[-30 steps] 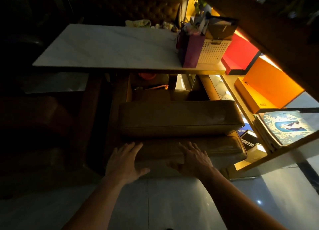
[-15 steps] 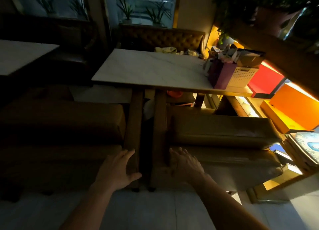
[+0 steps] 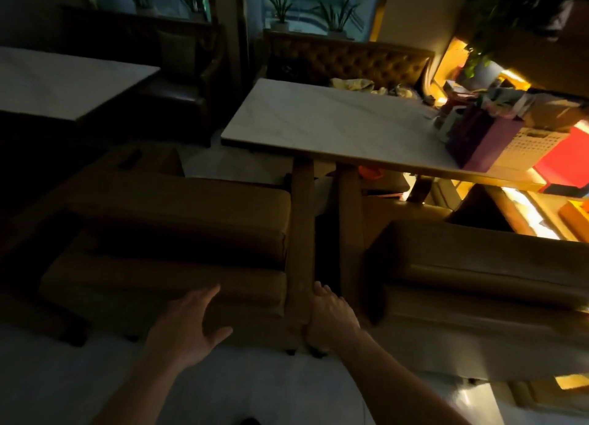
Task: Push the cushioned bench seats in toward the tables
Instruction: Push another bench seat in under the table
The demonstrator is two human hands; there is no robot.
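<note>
Two brown cushioned bench seats stand side by side, their backs toward me. The left seat (image 3: 165, 233) faces the gap between two white marble tables; the right seat (image 3: 478, 265) sits partly under the nearer table (image 3: 325, 121). My left hand (image 3: 188, 325) lies flat with spread fingers against the left seat's padded back. My right hand (image 3: 331, 319) rests on the rear end of that seat's wooden side panel (image 3: 299, 233), beside the dark gap between the seats. Whether its fingers curl around the panel is hard to tell in the dim light.
A second marble table (image 3: 63, 80) stands at the far left. A tufted booth sofa (image 3: 350, 61) backs the nearer table. Purple and white bags (image 3: 484, 141) crowd that table's right end. Lit shelves with red and orange boxes (image 3: 561, 163) line the right side. Pale tiled floor (image 3: 79, 377) lies under me.
The view has swung left, away from the right seat. Both hands have shifted from the right seat's back over to the left seat and its side panel.
</note>
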